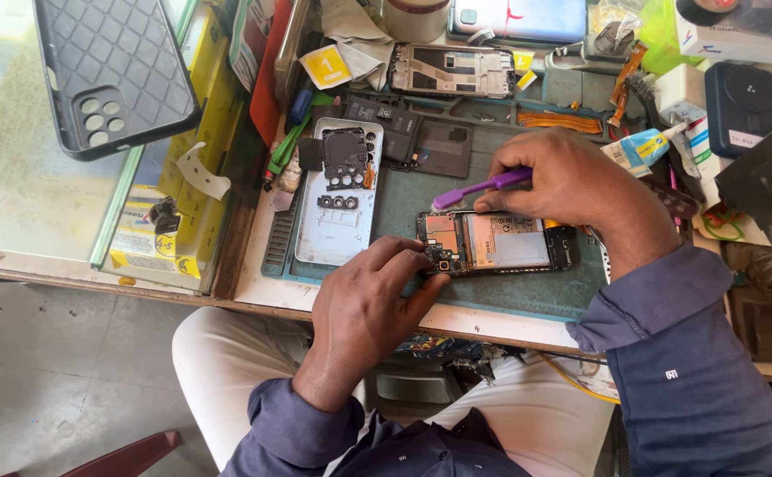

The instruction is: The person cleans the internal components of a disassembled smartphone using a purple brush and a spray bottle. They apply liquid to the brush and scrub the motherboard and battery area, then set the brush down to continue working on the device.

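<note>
Your left hand [370, 305] presses fingertips on the opened phone [496, 241], gripping nothing. Your right hand [563, 181] pinches a purple tool [481, 187] above it. The phone's shell holds its exposed boards.

Yellow square label [325, 66] above grey mat [404, 199]

Phone's [496, 240] right end under right hand [571, 181]
</note>
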